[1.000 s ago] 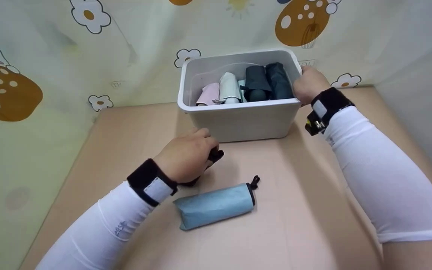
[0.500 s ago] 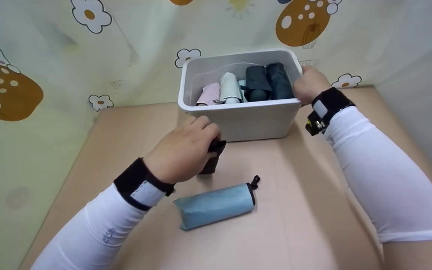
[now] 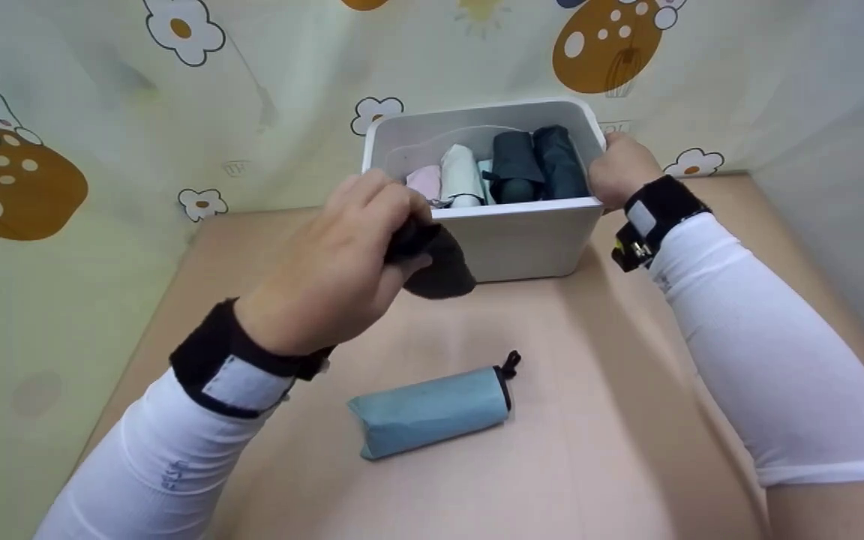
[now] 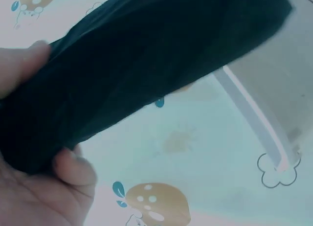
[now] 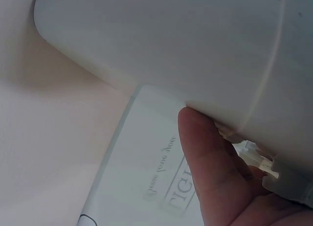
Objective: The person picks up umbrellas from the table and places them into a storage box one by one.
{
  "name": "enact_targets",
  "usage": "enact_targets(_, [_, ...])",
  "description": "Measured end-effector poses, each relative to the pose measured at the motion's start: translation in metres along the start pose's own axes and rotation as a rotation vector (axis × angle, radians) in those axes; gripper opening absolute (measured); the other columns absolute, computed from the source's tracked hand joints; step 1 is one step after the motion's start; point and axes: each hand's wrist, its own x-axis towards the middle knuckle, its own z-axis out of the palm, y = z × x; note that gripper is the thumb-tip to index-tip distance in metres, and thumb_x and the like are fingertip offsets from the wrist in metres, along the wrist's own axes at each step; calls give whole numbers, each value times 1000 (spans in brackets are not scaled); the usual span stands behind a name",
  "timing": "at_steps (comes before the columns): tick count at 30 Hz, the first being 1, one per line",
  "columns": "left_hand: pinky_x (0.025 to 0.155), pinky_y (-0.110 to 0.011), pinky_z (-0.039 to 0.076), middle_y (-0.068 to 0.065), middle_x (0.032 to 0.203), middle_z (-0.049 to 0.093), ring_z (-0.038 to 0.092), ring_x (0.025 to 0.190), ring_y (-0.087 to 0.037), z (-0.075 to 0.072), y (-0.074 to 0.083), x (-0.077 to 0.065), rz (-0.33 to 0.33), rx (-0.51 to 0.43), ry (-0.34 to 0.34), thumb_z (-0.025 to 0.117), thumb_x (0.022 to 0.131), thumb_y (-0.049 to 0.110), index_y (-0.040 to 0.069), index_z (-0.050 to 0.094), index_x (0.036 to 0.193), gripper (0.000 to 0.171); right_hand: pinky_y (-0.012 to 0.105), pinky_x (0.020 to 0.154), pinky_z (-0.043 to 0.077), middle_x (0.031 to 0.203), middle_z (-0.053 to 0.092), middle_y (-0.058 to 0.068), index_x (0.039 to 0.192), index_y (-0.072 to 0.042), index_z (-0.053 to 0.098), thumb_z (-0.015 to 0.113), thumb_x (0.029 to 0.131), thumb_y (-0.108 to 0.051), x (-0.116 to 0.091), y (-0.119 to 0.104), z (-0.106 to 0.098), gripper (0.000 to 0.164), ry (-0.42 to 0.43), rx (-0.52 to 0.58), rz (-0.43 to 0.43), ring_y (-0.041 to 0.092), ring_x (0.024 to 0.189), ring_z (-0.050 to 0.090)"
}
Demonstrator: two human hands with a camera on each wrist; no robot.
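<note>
My left hand (image 3: 334, 270) grips a black folded umbrella (image 3: 443, 266), raised in front of the left front corner of a pale grey bin (image 3: 529, 244). In the left wrist view, thumb and fingers wrap one end of the umbrella (image 4: 146, 55), and its long body points up and right. At the bin's right end, my right hand (image 3: 622, 171) holds the rim. The right wrist view has my thumb (image 5: 198, 152) against the bin's outer wall (image 5: 161, 40). Nearer me, a light blue folded umbrella (image 3: 432, 412) with a black strap lies on the table.
Inside the bin lie several folded umbrellas: a pink one (image 3: 424, 182), a pale mint one (image 3: 462, 176) and two dark ones, including a navy one (image 3: 558, 165) at the right. A patterned wall covering (image 3: 289, 135) stands close behind the bin on the tan table (image 3: 589, 450).
My left hand has lifted the black umbrella off the table and brought it up towards the bin's left front. My right hand, the bin and the blue umbrella stay put.
</note>
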Motion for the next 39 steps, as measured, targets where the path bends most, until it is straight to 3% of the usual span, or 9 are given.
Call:
enact_targets(8, [83, -36, 37, -9, 100, 54, 45, 95, -25, 4, -14, 13, 29, -35, 267, 66, 82, 11, 4, 54, 99, 22, 36, 60, 54, 117, 52, 20, 137, -1, 35, 35, 83, -3, -2, -2, -1, 53, -20, 55, 32, 33, 98, 53])
enact_targets(14, [80, -37, 35, -8, 100, 56, 43, 93, -27, 19, -28, 24, 9, -26, 363, 67, 80, 9, 5, 55, 97, 21, 36, 62, 55, 120, 51, 20, 139, -2, 32, 34, 86, -4, -3, -3, -1, 54, -33, 52, 47, 34, 101, 52])
enact_targets(19, [82, -35, 37, -7, 103, 56, 43, 96, -27, 36, -47, 32, -7, 33, 367, 66, 81, 10, 7, 55, 98, 20, 36, 62, 55, 121, 49, 21, 141, -3, 29, 34, 86, -5, -3, -3, -1, 55, -39, 63, 54, 34, 102, 51])
enact_targets(28, [88, -36, 35, -4, 105, 55, 42, 100, -27, 65, -69, 40, 40, 92, 299, 59, 73, -3, 9, 57, 100, 30, 36, 61, 55, 121, 50, 21, 140, -3, 31, 33, 85, -4, -3, -3, -2, 54, -35, 60, 43, 34, 101, 52])
enact_targets(35, [90, -35, 36, -2, 107, 54, 41, 103, -26, 79, -75, 44, -21, 115, 234, 59, 75, -1, 11, 56, 103, 31, 37, 67, 54, 124, 50, 20, 141, -4, 31, 34, 87, -5, -4, -4, -1, 54, -38, 61, 61, 34, 105, 51])
enact_targets(39, [90, -34, 36, -3, 107, 53, 41, 104, -26, 84, -78, 46, -42, 119, 240, 59, 74, -2, 11, 55, 103, 32, 40, 74, 53, 126, 49, 19, 142, -6, 29, 34, 89, -7, -4, -5, -1, 53, -47, 65, 76, 34, 107, 50])
